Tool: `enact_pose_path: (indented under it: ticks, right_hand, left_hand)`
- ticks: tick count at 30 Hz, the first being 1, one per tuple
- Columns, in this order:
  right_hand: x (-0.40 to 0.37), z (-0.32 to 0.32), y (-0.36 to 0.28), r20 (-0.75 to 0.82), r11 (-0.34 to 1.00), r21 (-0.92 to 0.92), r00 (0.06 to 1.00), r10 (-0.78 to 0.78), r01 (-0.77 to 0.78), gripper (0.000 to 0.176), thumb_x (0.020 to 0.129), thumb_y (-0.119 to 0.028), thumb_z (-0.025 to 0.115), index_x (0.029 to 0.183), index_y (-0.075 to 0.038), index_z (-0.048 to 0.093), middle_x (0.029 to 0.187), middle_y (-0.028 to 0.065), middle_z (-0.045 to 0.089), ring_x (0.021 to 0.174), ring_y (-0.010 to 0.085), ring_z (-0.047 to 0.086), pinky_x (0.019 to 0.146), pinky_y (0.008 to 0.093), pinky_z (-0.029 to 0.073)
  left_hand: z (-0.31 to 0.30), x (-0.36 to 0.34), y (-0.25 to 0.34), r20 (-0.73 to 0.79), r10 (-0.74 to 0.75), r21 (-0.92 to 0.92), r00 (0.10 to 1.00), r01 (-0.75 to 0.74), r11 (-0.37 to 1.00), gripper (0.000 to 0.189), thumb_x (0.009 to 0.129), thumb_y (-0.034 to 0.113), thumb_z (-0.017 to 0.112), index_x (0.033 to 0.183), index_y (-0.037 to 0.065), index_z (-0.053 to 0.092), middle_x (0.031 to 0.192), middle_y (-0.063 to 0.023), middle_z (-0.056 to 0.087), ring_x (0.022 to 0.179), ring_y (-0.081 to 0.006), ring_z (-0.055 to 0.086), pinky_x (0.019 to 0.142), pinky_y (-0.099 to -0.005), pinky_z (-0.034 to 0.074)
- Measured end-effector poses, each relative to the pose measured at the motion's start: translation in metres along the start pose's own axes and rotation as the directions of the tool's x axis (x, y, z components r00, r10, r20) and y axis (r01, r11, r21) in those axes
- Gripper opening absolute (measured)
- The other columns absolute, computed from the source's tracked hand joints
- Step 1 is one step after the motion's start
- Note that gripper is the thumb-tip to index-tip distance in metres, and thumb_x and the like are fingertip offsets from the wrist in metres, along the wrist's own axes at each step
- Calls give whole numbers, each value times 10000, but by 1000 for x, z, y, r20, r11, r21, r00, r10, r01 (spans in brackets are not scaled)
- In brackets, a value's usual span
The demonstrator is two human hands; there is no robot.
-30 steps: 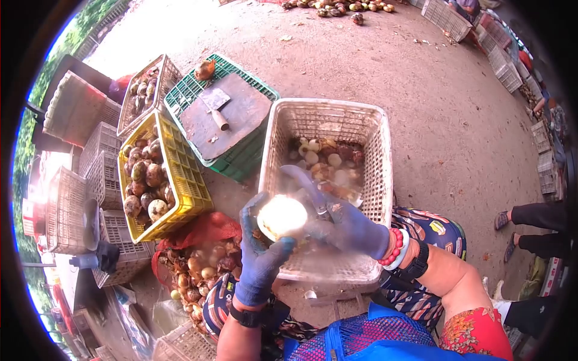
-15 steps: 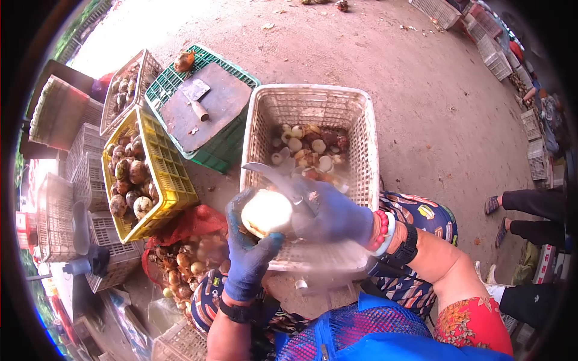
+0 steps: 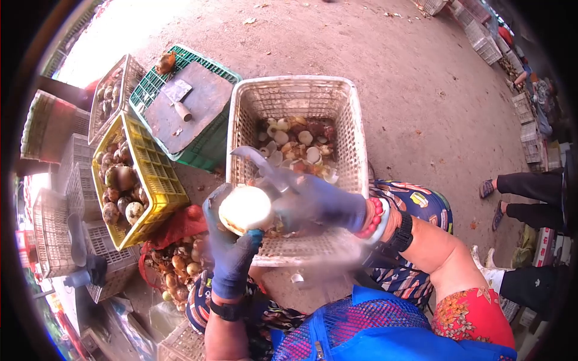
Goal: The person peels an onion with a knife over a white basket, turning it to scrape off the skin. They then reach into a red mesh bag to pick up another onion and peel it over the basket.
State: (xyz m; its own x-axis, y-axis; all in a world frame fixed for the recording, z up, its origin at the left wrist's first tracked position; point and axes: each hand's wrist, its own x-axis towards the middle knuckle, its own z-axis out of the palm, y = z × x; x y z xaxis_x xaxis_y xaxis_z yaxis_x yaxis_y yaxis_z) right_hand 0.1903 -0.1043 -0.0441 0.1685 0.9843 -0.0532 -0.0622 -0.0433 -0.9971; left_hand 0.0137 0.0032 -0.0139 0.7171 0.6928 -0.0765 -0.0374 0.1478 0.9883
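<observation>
My left hand [image 3: 229, 262], in a blue glove, is closed around a peeled white onion [image 3: 246, 209], thumb at its lower edge and fingers along its left side. My right hand [image 3: 328, 201], also gloved and blurred by motion, grips a knife [image 3: 259, 161] with a curved blade pointing up and left. The knife handle is hidden in the fist. Both hands are over the near part of a whitish plastic crate [image 3: 295, 80]. Brown skins [image 3: 298, 165] and pale round slices [image 3: 281, 138] lie at the bottom of that crate.
A green crate [image 3: 205, 157] bears a board [image 3: 201, 117] with a cleaver [image 3: 178, 99]. Left of it stands a yellow crate [image 3: 159, 198] of brown, dirty onions [image 3: 123, 177]. A red mesh bag [image 3: 186, 224] of onions sits below. Another person's legs [image 3: 530, 195] are at the right.
The view has shifted slightly, so the crates appear further left. The onion and knife stay held; the right hand and blade have moved a little relative to the onion.
</observation>
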Motion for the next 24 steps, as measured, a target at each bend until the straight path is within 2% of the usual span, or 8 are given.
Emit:
enact_pose_path:
  ticks: [2,4,6,9,11,15,21,24]
  right_hand:
    - [-1,-2,1,55,981,162,994,99,-107,581,912,-171,623,1426,-54,378,1127,127,631,886,170,619,767,290,511]
    - [-2,2,-14,16,902,368,971,237,-226,370,883,-233,679,1167,-27,563,933,98,665,711,124,643,611,281,528]
    - [-3,-2,-12,107,826,454,941,322,-334,407,872,-215,698,1196,-31,536,874,82,644,662,112,620,561,260,512]
    - [-4,1,-8,127,781,534,944,304,-323,407,858,-203,704,1185,-26,538,810,61,633,624,111,595,537,255,495]
    - [-6,6,-33,74,749,594,947,312,-293,404,843,-194,711,1171,-27,547,772,47,623,598,108,577,521,250,483]
    - [-3,13,-11,37,777,567,950,310,-275,409,830,-172,726,1173,-23,561,764,35,617,579,101,553,517,238,469]
    - [3,19,11,-28,940,271,975,221,-205,489,821,-158,759,1248,-21,562,841,48,658,630,91,573,542,237,472]
    - [1,12,-14,-16,948,177,963,271,-264,563,840,-207,757,1324,-36,526,1008,101,641,839,147,592,703,290,492]
  left_hand:
    - [0,-2,1,7,47,50,999,-47,998,898,728,324,839,1437,30,373,1315,-115,508,1204,-227,542,1014,-372,476]
    - [2,-3,4,30,46,48,998,-48,998,902,731,332,837,1440,28,370,1323,-118,496,1207,-228,534,1015,-373,473]
    - [-1,-3,1,43,44,61,998,-46,997,902,728,331,834,1439,26,371,1321,-120,487,1205,-224,528,1016,-375,470]
    - [0,-4,3,37,43,99,998,-46,994,893,727,324,824,1440,30,373,1323,-116,483,1198,-221,530,1011,-375,472]
    - [0,-4,5,38,-7,60,999,4,998,886,726,319,822,1438,32,379,1321,-113,482,1193,-219,532,1008,-374,475]
    - [-4,-6,0,52,-15,68,999,11,998,872,710,281,816,1433,37,393,1300,-104,493,1181,-214,541,1002,-366,480]
    - [-3,-4,-4,22,-82,95,996,80,992,872,668,189,796,1430,39,401,1280,-95,515,1177,-216,551,1006,-359,484]
    - [-4,-3,-4,39,-117,-37,992,119,992,864,665,179,795,1425,39,407,1292,-98,531,1186,-220,560,1011,-365,489]
